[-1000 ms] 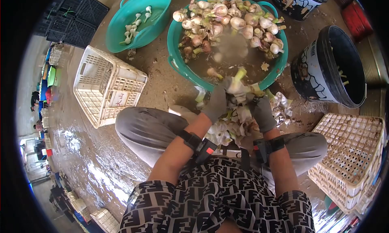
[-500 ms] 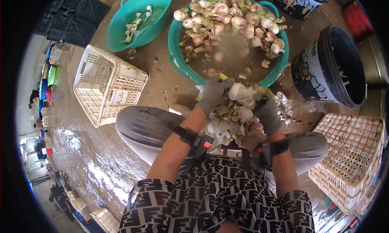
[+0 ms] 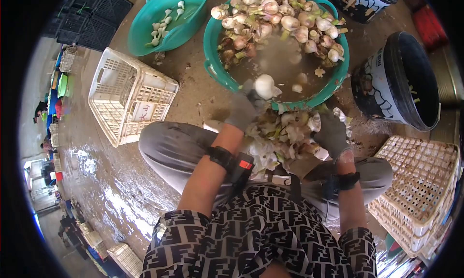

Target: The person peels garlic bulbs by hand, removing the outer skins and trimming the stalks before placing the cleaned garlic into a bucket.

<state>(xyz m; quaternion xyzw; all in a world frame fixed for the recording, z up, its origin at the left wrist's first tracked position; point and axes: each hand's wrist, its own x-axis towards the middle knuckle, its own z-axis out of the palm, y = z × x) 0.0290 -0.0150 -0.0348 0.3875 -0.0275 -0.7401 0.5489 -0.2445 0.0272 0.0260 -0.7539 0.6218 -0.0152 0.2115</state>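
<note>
A peeled white garlic bulb (image 3: 266, 86) is in the fingers of my left hand (image 3: 241, 107), which wears a grey glove and is held over the near rim of a green tub (image 3: 209, 68). Unpeeled garlic bulbs (image 3: 290, 23) are heaped at the tub's far side, above murky water. My right hand (image 3: 332, 134), gloved too, is curled at the right of a pile of garlic skins (image 3: 278, 138) between my knees. Whatever its fingers hold is hidden.
Several cleaned garlic bulbs lie in a second green tub (image 3: 191, 29). A white crate (image 3: 154, 104) stands left, stacked crates (image 3: 415, 181) right. A black bucket (image 3: 394, 80) leans beside the main tub; another bucket (image 3: 357, 5) is behind. The floor (image 3: 111, 176) is wet.
My left hand has moved slightly up and left, with the garlic bulb now bare of its outer skins. My right hand has drawn away to the right and down.
</note>
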